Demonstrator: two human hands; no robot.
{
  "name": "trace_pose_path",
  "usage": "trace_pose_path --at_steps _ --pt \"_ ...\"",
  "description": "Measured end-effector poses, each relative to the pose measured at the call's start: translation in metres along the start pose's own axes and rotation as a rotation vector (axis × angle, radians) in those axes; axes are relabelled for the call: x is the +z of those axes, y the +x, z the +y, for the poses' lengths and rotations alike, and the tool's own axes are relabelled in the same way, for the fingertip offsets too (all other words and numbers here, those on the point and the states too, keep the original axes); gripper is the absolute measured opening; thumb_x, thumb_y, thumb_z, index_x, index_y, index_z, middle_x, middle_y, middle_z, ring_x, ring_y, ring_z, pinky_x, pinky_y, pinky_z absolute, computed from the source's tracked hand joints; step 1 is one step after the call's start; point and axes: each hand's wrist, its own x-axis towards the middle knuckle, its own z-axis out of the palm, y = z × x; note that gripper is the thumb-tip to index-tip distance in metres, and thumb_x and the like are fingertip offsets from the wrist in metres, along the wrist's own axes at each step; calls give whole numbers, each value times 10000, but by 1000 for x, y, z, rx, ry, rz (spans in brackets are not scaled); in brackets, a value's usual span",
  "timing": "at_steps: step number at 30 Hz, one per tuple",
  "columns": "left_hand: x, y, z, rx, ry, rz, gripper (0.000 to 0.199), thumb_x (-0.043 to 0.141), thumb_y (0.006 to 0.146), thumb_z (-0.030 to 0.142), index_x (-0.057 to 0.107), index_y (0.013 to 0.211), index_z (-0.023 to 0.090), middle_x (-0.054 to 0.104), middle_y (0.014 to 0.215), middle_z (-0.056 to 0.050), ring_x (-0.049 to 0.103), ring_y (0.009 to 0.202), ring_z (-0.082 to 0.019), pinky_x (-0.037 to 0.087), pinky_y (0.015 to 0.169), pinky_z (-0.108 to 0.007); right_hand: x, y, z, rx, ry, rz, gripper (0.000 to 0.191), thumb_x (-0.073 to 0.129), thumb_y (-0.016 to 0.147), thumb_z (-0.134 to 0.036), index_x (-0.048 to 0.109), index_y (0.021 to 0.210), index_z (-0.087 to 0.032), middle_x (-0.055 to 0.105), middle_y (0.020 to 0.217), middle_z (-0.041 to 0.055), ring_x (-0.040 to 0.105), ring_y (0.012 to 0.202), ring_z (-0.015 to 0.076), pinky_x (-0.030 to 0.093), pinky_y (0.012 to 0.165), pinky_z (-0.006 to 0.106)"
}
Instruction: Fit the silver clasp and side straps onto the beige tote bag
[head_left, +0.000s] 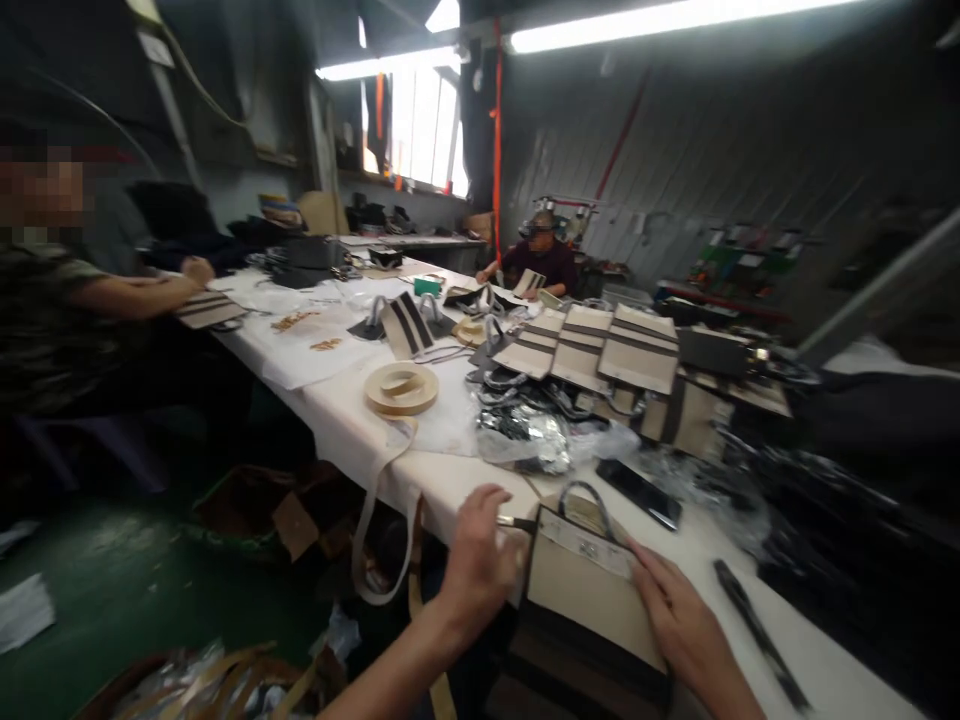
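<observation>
In front of me is a beige handbag [581,565] with dark stripes and a grey looped handle [585,500]. My right hand [679,620] grips the bag's right edge, thumb on the front. Beside its upper left corner is my left hand [484,550], fingers curled together. A thin dark piece [517,522] runs between these fingers and the bag; blur hides what it is. Close by on the table lie a black phone [639,492] and, to the right, a long dark tool [757,632], perhaps a cutter.
A roll of cream tape [401,388] sits on the white table [337,400], its end hanging over the edge. Striped bags [637,348] and plastic wrapping [525,435] crowd the right side. One co-worker [45,300] sits at left, another [544,255] at the far end.
</observation>
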Motion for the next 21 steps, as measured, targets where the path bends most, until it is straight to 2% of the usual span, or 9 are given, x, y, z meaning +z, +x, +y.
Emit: trace_pose_path --at_steps 2,3,5,8,11,13,16,18,21 --pt "-15 -15 -15 -9 -3 60 338 584 1057 400 648 1376 309 610 1563 -80 510 1526 -347 384 1357 -478 -8 -2 -23 38 34 -26 598 518 1034 -655 781 1422 -283 704 1506 105 604 1466 429 397 1337 667" --pt "-22 -22 -27 -4 -22 99 295 601 1053 417 675 1312 298 647 1507 -82 553 1485 -348 416 1333 -487 -11 -2 -31 32 46 -12 604 524 1047 -640 761 1446 -254 683 1529 118 595 1474 408 396 1340 653" --pt "-33 -35 -60 -4 -59 145 271 639 1028 479 707 1215 294 717 1370 -63 644 1365 -349 514 1237 -497 -15 -4 -41 33 70 27 579 548 1069 -621 739 1465 -244 658 1545 129 598 1461 368 482 1282 599" --pt "-51 -61 -112 -112 -55 153 458 690 963 668 745 1188 273 785 1194 -73 750 1096 -336 645 991 -450 -18 -11 -41 43 112 117 527 589 1087 -602 742 1451 -252 648 1534 140 619 1413 344 604 1140 518" --pt "-64 -92 -138 -262 -8 214 613 725 870 824 774 1139 275 815 1088 -71 777 974 -352 674 869 -460 -17 -18 -35 3 124 122 472 642 1081 -579 768 1424 -280 653 1528 124 616 1415 342 567 1191 534" --pt "-63 -106 -132 -259 -2 230 601 728 874 827 784 1139 292 816 1123 -71 782 991 -363 677 904 -489 -15 -19 -33 -36 129 96 425 652 1087 -551 787 1402 -301 664 1519 109 608 1430 334 493 1271 553" --pt "-46 -103 -94 -91 -47 120 453 712 963 704 789 1156 301 765 1322 -95 737 1193 -368 627 1073 -497 -14 -18 -35 -43 151 98 400 639 1098 -528 800 1382 -297 676 1499 109 608 1422 323 462 1295 549" --pt "-31 -82 -66 -9 -86 50 392 693 994 641 788 1140 289 739 1362 -109 704 1248 -362 599 1100 -482 -14 -17 -37 -26 170 92 417 633 1097 -539 796 1387 -287 672 1502 111 604 1424 318 468 1289 539" --pt "-12 -37 -33 -64 -110 -78 439 691 985 620 757 1216 252 760 1222 -117 723 1054 -325 614 942 -435 -14 -17 -42 13 184 94 453 618 1090 -564 786 1401 -281 668 1508 109 595 1439 317 451 1304 531"
